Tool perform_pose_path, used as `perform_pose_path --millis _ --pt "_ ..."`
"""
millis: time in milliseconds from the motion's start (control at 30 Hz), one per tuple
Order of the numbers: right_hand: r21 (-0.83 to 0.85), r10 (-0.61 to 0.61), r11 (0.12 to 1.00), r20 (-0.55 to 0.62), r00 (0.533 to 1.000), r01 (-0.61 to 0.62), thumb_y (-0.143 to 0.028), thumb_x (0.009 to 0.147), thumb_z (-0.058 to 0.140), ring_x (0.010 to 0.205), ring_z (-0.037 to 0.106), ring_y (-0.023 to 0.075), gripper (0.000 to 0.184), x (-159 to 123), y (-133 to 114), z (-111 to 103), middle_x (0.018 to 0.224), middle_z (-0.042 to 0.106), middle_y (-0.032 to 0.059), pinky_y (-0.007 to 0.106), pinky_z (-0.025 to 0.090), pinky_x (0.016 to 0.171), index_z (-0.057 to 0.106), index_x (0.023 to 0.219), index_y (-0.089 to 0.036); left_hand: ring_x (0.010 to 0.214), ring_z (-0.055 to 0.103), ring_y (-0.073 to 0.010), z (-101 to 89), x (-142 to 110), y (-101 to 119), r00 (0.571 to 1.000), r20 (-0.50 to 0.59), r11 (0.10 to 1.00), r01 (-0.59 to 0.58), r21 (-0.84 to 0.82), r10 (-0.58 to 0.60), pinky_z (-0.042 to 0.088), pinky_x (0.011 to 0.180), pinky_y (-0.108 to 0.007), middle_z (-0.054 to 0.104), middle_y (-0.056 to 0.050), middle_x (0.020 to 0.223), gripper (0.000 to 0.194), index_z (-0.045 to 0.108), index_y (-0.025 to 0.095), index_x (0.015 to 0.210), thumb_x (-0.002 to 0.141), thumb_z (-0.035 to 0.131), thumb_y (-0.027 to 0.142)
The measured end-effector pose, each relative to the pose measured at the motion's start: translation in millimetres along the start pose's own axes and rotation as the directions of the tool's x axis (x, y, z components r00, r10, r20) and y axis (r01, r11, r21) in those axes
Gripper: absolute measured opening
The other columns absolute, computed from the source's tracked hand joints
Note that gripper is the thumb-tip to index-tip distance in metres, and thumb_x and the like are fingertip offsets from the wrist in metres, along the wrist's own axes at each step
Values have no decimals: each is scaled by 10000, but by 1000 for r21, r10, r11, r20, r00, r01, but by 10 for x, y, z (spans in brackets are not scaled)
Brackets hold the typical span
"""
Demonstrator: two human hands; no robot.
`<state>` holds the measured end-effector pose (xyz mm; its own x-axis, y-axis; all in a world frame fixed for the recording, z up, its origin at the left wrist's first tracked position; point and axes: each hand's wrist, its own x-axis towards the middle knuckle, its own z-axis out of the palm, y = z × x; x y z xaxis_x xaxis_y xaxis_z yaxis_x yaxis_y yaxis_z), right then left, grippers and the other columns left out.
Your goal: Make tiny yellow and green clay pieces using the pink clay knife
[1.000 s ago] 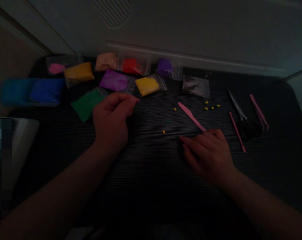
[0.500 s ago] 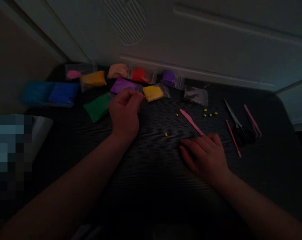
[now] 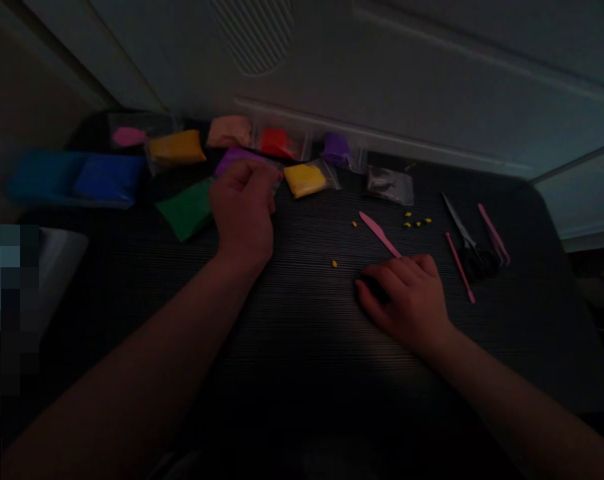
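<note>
My left hand (image 3: 245, 210) is closed in a pinch over the purple clay packet (image 3: 237, 160), beside the green clay packet (image 3: 186, 208). Whatever sits between its fingertips is too dark to make out. My right hand (image 3: 407, 293) rests on the table with fingers curled and thumb close to the index finger; a dark speck seems to be at the tips, its kind unclear. Just beyond its knuckles lies a pink plastic clay knife (image 3: 379, 233). Single small yellow bits, one nearer (image 3: 335, 264) and one farther (image 3: 354, 225), lie left of the knife. Several yellow-and-green pieces (image 3: 418, 225) lie right of it.
Along the back are more clay packets, among them yellow (image 3: 305, 180), red (image 3: 275, 142), blue (image 3: 109, 179) and grey (image 3: 389, 185). On the right lie black-handled scissors (image 3: 469, 240), a thin pink tool (image 3: 461, 267) and another pink tool (image 3: 493, 232). A pale panel (image 3: 432, 80) stands behind the table.
The view has shifted slightly, so most things sit a little higher in it. Both hands keep nearly the same pose; my left hand has tilted slightly at the fingertips.
</note>
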<state>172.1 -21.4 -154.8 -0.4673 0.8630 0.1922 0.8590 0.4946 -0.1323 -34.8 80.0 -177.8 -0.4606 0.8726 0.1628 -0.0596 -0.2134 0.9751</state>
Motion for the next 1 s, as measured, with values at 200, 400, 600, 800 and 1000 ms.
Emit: perform_pose_path --millis 200,400,600,800,1000 --pt "-13 -10 1000 5 1000 10 -303 773 496 721 509 172 147 34 -10 4 733 602 32 351 289 732 581 801 -186 394 277 -41 6 -16 14 999 14 997 -32 65 31 195 389 -226 324 64 430 164 485 158 558 716 517 130" --pt "-2 -15 1000 21 1000 15 -306 768 497 716 511 178 151 43 -8 7 729 598 30 357 294 731 584 806 -188 402 287 -39 14 -22 48 999 25 998 -29 48 28 202 392 -218 319 61 430 170 477 152 537 695 514 100" --pt "16 -22 1000 11 1000 21 -289 769 499 703 511 171 135 52 2 4 718 598 25 353 294 724 587 800 -192 401 298 -38 5 -27 45 999 46 998 -31 59 28 209 391 -217 337 60 443 136 523 152 575 703 512 110" --pt "29 -37 999 5 999 37 -278 774 511 701 517 167 116 52 12 3 711 600 19 352 301 723 587 815 -200 398 303 -37 2 -18 47 998 52 998 -27 63 23 215 389 -214 347 62 435 143 524 152 566 697 514 97" --pt "50 -39 998 17 999 38 -291 779 513 707 517 169 134 50 8 -9 739 608 21 355 309 723 590 842 -201 383 292 -43 2 -21 41 997 58 999 -43 27 41 188 379 -231 337 66 417 125 536 152 572 689 524 110"
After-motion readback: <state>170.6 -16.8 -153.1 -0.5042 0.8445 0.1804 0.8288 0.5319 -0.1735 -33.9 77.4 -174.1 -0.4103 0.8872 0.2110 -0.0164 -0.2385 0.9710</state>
